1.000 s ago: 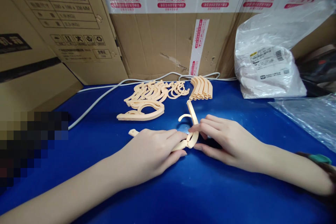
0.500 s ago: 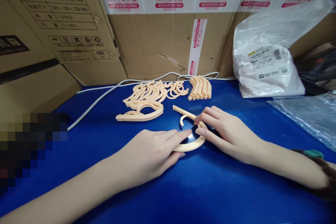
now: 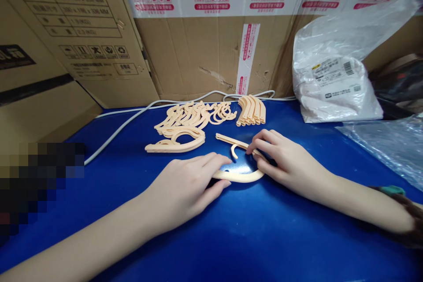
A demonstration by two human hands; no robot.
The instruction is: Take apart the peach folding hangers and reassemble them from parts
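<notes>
Between my hands is a cream plastic folding hanger, with a curved near arm, a straight-looking far arm and a small hook between them. My left hand pinches the free end of the curved arm between thumb and fingers. At the other end, my right hand is closed around the joint where the arms meet; its fingertips hide that part. Behind my left hand lies a folded cream hanger on the blue table surface.
Further back is a pile of loose cream hooks and arms, beside a neat row of curved arms. A white cable runs along the back. Cardboard boxes wall the far side. A white plastic bag and clear plastic wrap lie at right.
My left hand has moved slightly up and left with the curved arm's end. The hanger has turned a little, its near arm now further from me and its hook shifted right.
</notes>
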